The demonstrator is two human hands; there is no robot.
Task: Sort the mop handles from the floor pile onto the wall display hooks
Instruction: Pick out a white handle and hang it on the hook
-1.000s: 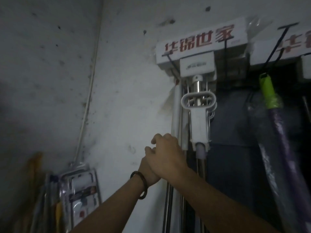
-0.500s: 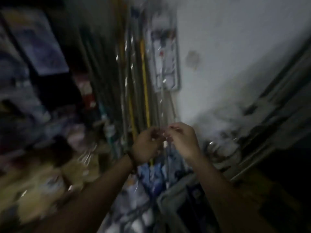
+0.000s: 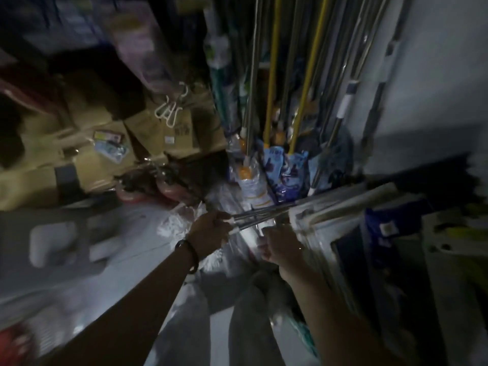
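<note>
Several thin metal mop handles point(image 3: 260, 214) lie low over the floor pile, pointing right toward wrapped packs. My left hand point(image 3: 210, 233), with a dark bracelet at the wrist, grips their near ends. My right hand point(image 3: 281, 244) is just to the right and below them, its fingers curled; the blur hides whether it holds a handle. More mops with yellow and steel poles point(image 3: 272, 83) stand upright against the wall behind. No wall hooks are in view.
Cardboard boxes point(image 3: 111, 143) are stacked at the left with white hangers point(image 3: 170, 109) on top. Wrapped mop heads in blue packaging point(image 3: 284, 173) stand at the wall. Flat packaged goods point(image 3: 369, 233) lean at the right. A grey floor point(image 3: 79, 247) runs below.
The view has swung from the wall display rack down to the floor pile. Both hands dropped from the hung mop, and my left hand now grips the handles lying there.
</note>
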